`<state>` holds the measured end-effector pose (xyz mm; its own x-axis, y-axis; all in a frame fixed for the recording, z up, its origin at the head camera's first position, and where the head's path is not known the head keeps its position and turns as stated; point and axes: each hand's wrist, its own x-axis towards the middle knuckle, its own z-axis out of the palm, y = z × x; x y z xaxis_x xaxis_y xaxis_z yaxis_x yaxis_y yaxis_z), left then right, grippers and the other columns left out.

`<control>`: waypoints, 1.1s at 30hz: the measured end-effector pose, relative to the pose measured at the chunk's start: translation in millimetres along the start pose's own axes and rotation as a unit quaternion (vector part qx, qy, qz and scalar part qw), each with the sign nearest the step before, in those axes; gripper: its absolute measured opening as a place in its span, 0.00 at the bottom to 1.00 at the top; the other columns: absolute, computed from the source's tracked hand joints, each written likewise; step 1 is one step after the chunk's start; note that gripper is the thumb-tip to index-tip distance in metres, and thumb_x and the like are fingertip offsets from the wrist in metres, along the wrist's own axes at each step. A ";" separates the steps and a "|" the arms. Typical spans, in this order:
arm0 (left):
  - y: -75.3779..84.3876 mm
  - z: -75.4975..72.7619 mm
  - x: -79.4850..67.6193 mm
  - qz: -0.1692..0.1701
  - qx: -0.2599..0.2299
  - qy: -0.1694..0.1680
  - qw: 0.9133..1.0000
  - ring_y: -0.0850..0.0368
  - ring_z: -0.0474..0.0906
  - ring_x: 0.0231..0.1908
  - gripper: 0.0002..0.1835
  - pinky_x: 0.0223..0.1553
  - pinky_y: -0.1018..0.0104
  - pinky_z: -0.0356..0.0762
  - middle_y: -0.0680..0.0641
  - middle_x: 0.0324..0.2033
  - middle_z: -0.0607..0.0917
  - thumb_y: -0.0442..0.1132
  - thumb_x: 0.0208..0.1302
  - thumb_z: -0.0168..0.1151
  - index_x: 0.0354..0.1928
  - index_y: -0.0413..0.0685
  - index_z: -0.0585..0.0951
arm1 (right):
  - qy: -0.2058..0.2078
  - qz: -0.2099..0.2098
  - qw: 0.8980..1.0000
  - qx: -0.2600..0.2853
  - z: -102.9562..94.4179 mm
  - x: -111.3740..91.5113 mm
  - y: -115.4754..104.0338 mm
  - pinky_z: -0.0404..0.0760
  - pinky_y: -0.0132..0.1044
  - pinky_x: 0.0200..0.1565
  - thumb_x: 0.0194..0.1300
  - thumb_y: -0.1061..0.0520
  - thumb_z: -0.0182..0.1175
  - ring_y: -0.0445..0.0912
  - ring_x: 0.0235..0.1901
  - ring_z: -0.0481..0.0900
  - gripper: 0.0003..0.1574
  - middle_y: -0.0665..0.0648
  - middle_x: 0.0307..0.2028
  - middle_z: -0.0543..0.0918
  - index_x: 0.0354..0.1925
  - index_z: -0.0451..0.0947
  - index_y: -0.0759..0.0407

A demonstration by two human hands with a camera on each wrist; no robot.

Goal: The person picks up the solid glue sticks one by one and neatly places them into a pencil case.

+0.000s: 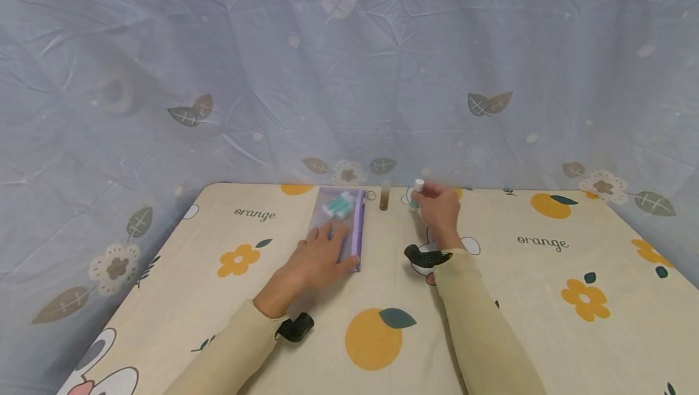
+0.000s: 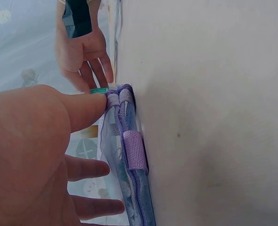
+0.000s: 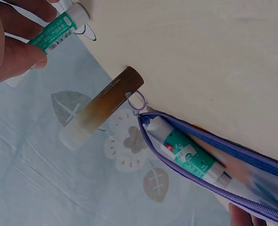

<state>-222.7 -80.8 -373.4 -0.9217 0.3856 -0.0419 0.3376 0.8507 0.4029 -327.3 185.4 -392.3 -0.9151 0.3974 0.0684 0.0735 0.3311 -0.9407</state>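
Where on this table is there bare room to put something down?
Bare table lies right of the right sleeve, left of the pouch and left sleeve, and between the sleeves over the printed orange. The back middle is crowded: pouch, brown tube and the glue stick in the right hand sit close together, with the left hand resting on the pouch.

Pale yellow sleeves (image 1: 483, 316), black wrist cameras (image 1: 298, 327)

One pouch (image 1: 349, 238) is seen under the left hand (image 1: 321, 259), with what look like two sticks (image 1: 338, 205) inside. One stick (image 3: 59, 32) is held by the right hand (image 1: 441, 210). Between the two hands, one tube (image 1: 384, 198) is seen.
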 end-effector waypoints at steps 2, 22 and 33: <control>0.3 0.0 -0.1 0.000 -0.001 0.000 1.000 0.30 0.59 0.78 0.40 0.72 0.26 0.61 0.34 0.81 0.61 0.56 0.78 0.59 0.83 0.49 0.60 | 0.001 0.003 1.000 -0.004 0.1 0.2 0.2 0.74 0.52 0.69 0.70 0.55 0.69 0.57 0.64 0.79 0.23 0.63 0.59 0.87 0.61 0.85 0.60; -0.1 0.9 0.8 -0.002 -0.002 -0.002 1.000 0.31 0.59 0.78 0.40 0.73 0.27 0.61 0.34 0.81 0.61 0.57 0.78 0.59 0.83 0.49 0.60 | -0.003 0.006 1.000 0.002 0.4 2.0 -1.9 0.74 0.52 0.70 0.70 0.54 0.70 0.56 0.64 0.81 0.22 0.63 0.58 0.89 0.60 0.86 0.59; 0.8 0.2 -0.2 -0.003 -0.007 -0.006 1.000 0.31 0.58 0.79 0.40 0.73 0.27 0.60 0.34 0.81 0.60 0.56 0.78 0.58 0.83 0.48 0.60 | -0.001 -0.006 1.000 0.031 -0.1 0.4 -11.0 0.78 0.52 0.67 0.70 0.56 0.70 0.57 0.62 0.82 0.23 0.64 0.58 0.88 0.60 0.85 0.61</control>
<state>-222.2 -80.1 -373.3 -0.9212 0.3852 -0.0540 0.3302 0.8479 0.4148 -328.4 182.0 -381.9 -0.9163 0.3924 0.0799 0.0376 0.2829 -0.9584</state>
